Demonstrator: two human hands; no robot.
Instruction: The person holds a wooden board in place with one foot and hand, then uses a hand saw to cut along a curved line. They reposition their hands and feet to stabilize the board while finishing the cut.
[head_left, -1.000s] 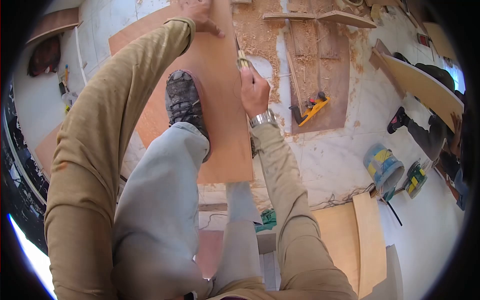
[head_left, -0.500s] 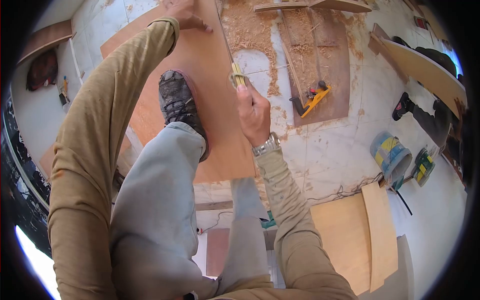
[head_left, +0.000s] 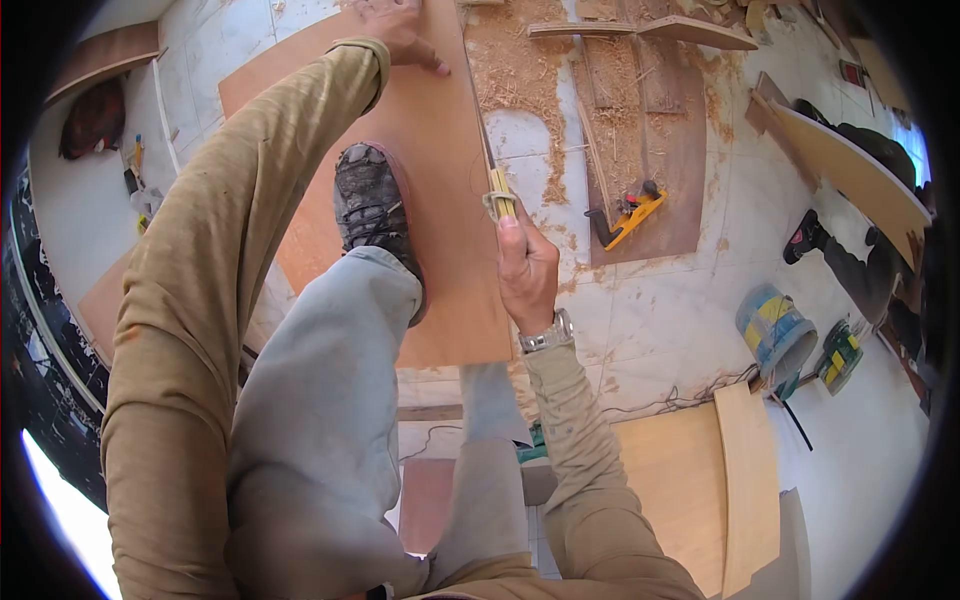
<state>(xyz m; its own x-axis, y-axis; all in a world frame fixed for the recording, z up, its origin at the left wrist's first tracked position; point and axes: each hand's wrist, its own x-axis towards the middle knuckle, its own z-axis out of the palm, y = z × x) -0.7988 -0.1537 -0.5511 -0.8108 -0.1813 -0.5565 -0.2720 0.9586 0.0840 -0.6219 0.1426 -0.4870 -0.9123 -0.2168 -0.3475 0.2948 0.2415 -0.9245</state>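
A large sheet of brown plywood (head_left: 440, 290) lies under my left shoe (head_left: 372, 195). My left hand (head_left: 398, 35) rests on the sheet near the top of the view, fingers spread and thumb out to the side. At the sheet's right edge, my right hand (head_left: 527, 270) is closed around a thin-bladed hand tool with a yellow handle (head_left: 501, 190). Cord or a band is wound around that handle. The dark, narrow blade points away from me along the edge; its full length and teeth, if any, cannot be made out.
A yellow hand plane (head_left: 632, 220) lies on a shavings-covered board (head_left: 665, 150). To the right are a blue bucket (head_left: 775, 325), a green power tool (head_left: 840, 355) and another person's leg (head_left: 850, 260). Pale plywood pieces (head_left: 670, 460) and cables lie at lower right.
The whole view has shifted slightly. My right hand and the tool sit a little lower and closer to me along the sheet's edge. The left hand stays on the sheet.
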